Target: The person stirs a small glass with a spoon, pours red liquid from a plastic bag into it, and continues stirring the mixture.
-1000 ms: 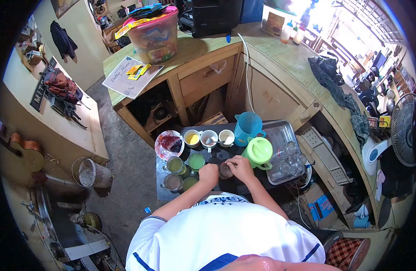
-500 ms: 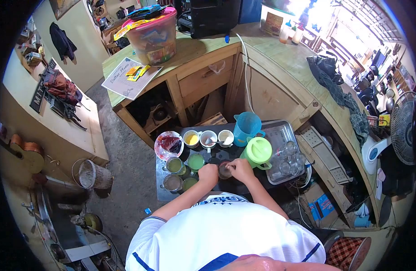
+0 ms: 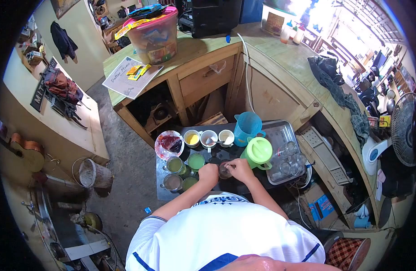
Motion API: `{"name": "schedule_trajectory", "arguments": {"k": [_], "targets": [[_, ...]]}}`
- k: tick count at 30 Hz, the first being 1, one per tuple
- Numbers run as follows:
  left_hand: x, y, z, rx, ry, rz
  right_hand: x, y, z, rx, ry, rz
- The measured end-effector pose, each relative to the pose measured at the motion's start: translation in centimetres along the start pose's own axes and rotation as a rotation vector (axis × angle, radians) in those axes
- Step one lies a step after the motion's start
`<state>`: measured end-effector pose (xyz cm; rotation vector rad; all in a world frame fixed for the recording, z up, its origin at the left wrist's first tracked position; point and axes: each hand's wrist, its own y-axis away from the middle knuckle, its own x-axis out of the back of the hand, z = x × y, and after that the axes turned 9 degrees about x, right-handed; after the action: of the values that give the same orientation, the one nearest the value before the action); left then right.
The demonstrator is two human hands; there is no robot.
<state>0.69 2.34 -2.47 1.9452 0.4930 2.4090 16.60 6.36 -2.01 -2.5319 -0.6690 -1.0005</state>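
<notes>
A glass mug (image 3: pixel 224 171) with reddish-brown contents stands on the dark low table (image 3: pixel 165 195) between my hands. My left hand (image 3: pixel 209 174) is closed at its left side, seemingly on the handle, which is hidden. Over its rim my right hand (image 3: pixel 240 170) is pinched; what is in the fingers is too small to name. Left of my hands are several glass mugs of greenish or cloudy drink, one a green drink (image 3: pixel 196 161). Behind them sit a bowl of dark red jelly-like food (image 3: pixel 171 143), a cup with yellow contents (image 3: pixel 191 138) and a cup with a spoon (image 3: pixel 209 139).
A green lidded pitcher (image 3: pixel 258 151) is close to my right hand, with a blue pitcher (image 3: pixel 247 128) behind it. On the right, a metal tray (image 3: pixel 275 131) bears several upturned glasses (image 3: pixel 290 158). A wooden counter (image 3: pixel 208 47) curves around the table.
Both hands stay at the same glass mug, the right fingers shifting only very slightly over it. Nothing else on the table has visibly moved.
</notes>
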Motion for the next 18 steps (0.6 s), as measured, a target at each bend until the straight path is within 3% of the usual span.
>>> {"name": "schedule_trajectory", "arguments": {"k": [2, 6, 8, 11, 15, 18], "targets": [[0.4, 0.1, 0.1, -0.004, 0.001, -0.002, 0.3, -0.2, -0.9, -0.023, -0.153, 0.154], [-0.3, -0.1, -0.1, 0.004, 0.017, -0.003, 0.1, 0.0, 0.5, 0.001, 0.024, -0.04], [-0.5, -0.1, -0.1, -0.004, -0.025, 0.029, 0.1, -0.1, -0.1, -0.026, -0.113, 0.134], [-0.2, 0.1, -0.1, -0.01, -0.016, 0.032, 0.4, 0.1, -0.2, -0.028, 0.09, 0.054], [-0.7, 0.2, -0.3, -0.012, -0.01, 0.074, 0.2, 0.1, -0.2, 0.018, -0.013, 0.063], [-0.3, 0.3, -0.2, -0.036, -0.016, 0.088, -0.1, 0.1, 0.2, 0.064, 0.081, 0.14]]}}
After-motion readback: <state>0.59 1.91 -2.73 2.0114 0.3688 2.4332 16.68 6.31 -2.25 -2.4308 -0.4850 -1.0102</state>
